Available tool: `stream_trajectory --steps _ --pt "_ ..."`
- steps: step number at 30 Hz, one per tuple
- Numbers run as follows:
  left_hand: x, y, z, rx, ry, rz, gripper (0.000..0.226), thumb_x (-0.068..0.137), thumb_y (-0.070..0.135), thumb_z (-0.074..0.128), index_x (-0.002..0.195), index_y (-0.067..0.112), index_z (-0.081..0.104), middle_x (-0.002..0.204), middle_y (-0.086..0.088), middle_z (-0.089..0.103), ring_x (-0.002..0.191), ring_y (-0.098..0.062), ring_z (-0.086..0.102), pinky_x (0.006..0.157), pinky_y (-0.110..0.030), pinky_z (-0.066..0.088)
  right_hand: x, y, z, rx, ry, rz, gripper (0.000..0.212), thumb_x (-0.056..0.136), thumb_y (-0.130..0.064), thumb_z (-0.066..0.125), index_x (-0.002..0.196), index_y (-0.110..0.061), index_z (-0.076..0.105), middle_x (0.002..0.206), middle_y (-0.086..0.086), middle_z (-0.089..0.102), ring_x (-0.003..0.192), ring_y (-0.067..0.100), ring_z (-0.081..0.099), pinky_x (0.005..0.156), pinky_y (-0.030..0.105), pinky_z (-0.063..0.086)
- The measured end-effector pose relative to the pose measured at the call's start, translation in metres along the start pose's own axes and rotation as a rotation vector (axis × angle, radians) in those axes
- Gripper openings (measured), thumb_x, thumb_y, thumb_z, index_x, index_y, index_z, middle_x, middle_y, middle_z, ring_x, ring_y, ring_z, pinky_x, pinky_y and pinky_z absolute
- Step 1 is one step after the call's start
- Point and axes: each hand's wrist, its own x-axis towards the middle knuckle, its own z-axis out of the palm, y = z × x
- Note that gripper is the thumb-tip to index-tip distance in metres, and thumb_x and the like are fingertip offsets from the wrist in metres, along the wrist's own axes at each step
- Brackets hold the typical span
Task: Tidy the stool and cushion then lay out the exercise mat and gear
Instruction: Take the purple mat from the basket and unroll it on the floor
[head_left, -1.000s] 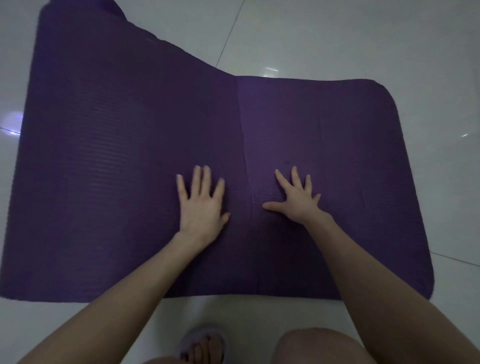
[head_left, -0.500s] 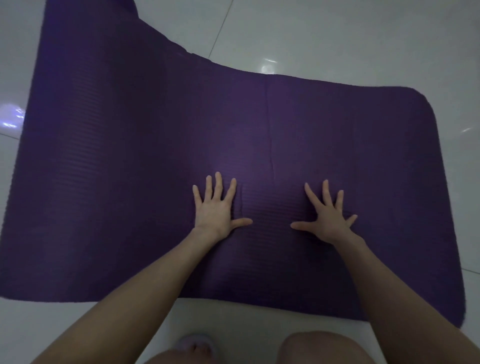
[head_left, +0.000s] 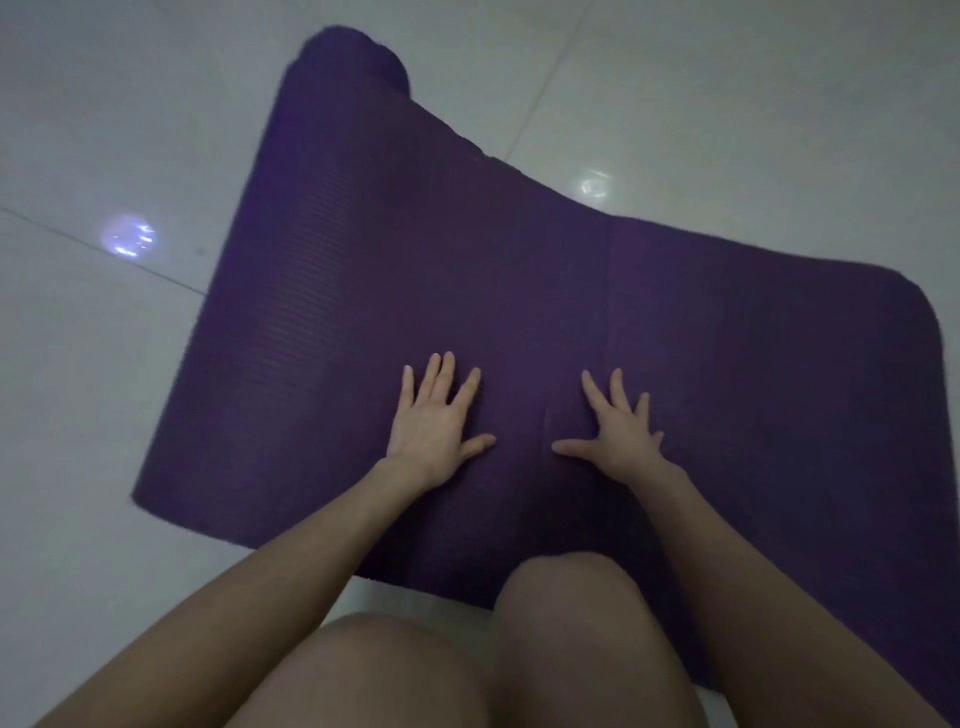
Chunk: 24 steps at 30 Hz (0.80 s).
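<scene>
Pale glossy tiled floor (head_left: 93, 364) carries our dark purple ribbed foam exercise mat (head_left: 415, 249), where our left hand (head_left: 436, 426) and right hand (head_left: 618, 431) press flat mid-mat, each grip wide and holding nothing, while its rolled end (head_left: 353, 62) lies far-left, nearer our left hand, we judge.

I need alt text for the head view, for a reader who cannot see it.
A person's left hand and right hand press flat, fingers spread, on a purple exercise mat on a pale tiled floor. The mat's far end is curled up; bare knees show at the bottom.
</scene>
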Motion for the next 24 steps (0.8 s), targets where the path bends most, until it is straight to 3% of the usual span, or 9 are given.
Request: stream_trajectory --steps 8,14,24 --pt "-0.041 -0.09 -0.062 -0.096 0.113 -0.235 0.088 0.086 0.064 0.044 0.152 0.023 0.003 0.159 -0.014 -0.001 0.146 -0.026 -0.007 0.114 -0.045 -0.011 -0.001 -0.134 -0.017 0.041 0.038 -0.309 0.098 0.077 -0.055 0.068 0.151 -0.038 0.005 0.161 -0.003 -0.007 0.146 0.034 -0.002 0.112 0.061 0.01" --pt "-0.038 -0.157 -0.073 -0.278 0.223 -0.418 0.09 0.083 0.065 0.049 0.152 0.022 0.009 0.159 -0.015 0.008 0.146 -0.027 0.003 0.115 -0.046 -0.001 0.019 -0.224 -0.012 0.078 0.045 -0.454 0.096 0.079 -0.051 0.069 0.151 -0.035 0.009 0.161 -0.001 -0.003 0.146 0.034 -0.001 0.116 0.056 0.011" --pt "-0.034 -0.241 -0.075 -0.622 0.14 -0.521 0.096 0.079 0.071 0.046 0.151 0.019 0.01 0.156 -0.014 0.019 0.144 -0.026 0.017 0.116 -0.044 0.014 0.06 -0.359 -0.017 -0.246 -0.042 -0.59 0.102 0.072 -0.059 0.07 0.151 -0.038 0.009 0.161 -0.003 -0.008 0.146 0.032 -0.008 0.113 0.06 0.003"
